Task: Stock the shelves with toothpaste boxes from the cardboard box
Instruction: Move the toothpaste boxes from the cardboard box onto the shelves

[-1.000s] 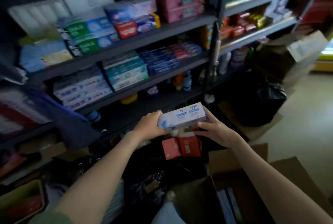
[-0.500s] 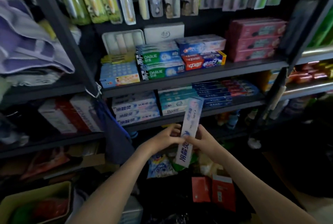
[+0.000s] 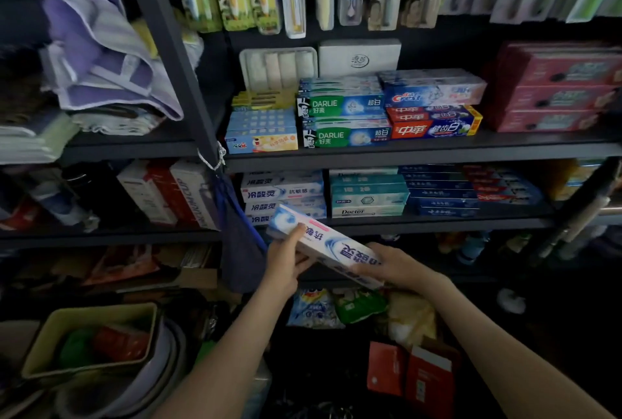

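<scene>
Dark metal shelving fills the view, and a slanted upright post (image 3: 175, 65) splits it into two bays. In the left bay a purple towel (image 3: 101, 58) hangs over the shelf edge, with red and white cartons (image 3: 165, 196) one level down and a beige bin (image 3: 91, 341) near the floor. A blue cloth bag (image 3: 235, 233) hangs from the post, just beside the left hand (image 3: 286, 257).

That hand grips the far end of the toothpaste box (image 3: 323, 243), thumb on top. The box is tilted, and its upper end lies over the front edge of the lower shelf (image 3: 437, 223), right before a stack of matching white-and-blue boxes (image 3: 282, 193). Whether it touches them is unclear. The stack nearly reaches the shelf above, and only a narrow dark gap parts it from the teal boxes (image 3: 368, 196).

The right hand (image 3: 393, 263) holds the box's lower end, fingers curled under it. Below lie snack bags (image 3: 316, 307) and red packets (image 3: 410, 371). Pink boxes (image 3: 555, 88) crowd the upper shelf at right.
</scene>
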